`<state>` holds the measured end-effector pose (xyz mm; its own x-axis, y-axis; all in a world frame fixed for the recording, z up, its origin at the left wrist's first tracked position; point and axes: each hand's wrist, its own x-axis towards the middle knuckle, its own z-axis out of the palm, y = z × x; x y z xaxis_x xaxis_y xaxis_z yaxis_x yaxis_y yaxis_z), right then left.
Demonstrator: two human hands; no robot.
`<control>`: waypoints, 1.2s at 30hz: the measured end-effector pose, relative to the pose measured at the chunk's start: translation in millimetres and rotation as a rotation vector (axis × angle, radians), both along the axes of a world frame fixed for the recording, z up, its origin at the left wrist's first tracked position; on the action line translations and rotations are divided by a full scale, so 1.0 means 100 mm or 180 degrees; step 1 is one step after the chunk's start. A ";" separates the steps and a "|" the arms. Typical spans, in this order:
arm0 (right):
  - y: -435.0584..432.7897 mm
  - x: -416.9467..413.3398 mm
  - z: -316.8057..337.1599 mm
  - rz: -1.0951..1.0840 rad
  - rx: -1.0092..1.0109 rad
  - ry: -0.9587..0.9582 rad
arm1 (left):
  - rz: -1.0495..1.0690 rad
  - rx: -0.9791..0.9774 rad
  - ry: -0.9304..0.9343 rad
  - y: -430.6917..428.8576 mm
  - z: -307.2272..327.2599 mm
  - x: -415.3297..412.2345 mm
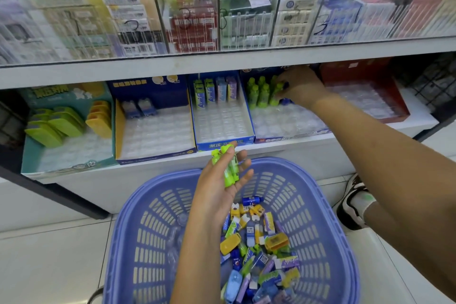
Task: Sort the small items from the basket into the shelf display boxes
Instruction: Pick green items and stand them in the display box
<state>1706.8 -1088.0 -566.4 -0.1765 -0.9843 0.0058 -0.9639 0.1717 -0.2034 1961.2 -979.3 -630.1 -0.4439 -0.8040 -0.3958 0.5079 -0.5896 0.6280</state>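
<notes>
Holds a clutch of green bottles (228, 168) in the left hand (222, 187), palm up with the thumb laid over them, just above the far rim of the purple basket (148, 217). Reaches the right hand (302, 86) up and ahead of the left into a display box (291, 123) on the lower shelf (308, 153). Pinches one green bottle (278, 90) there, at the end of the standing row (259, 94). Has a heap of mixed small items (259, 247) lying in the basket below the left wrist. Faces more partly filled boxes (222, 121) left of the right hand.
</notes>
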 end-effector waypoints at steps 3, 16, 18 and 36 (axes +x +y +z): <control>-0.06 0.00 -0.03 -0.0030 0.0165 0.0224 | 0.0014 0.0033 0.0046 0.00 0.00 -0.02; 0.70 0.65 -0.09 -0.0123 -0.0935 -0.1039 | 0.0229 0.0196 0.0310 0.06 0.10 0.03; 1.08 0.98 -0.17 -0.0085 -0.0635 -0.2407 | 0.0382 0.0129 0.0255 0.05 0.10 0.01; 0.71 0.58 -0.08 -0.0786 -0.1547 -0.2356 | 0.0344 -0.0290 -0.0357 0.05 0.06 0.09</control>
<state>1765.1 -1017.4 -574.2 -0.5051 -0.8369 0.2107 -0.5062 0.0895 -0.8577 1970.2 -974.0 -623.8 -0.3100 -0.8795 -0.3612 0.4891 -0.4733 0.7327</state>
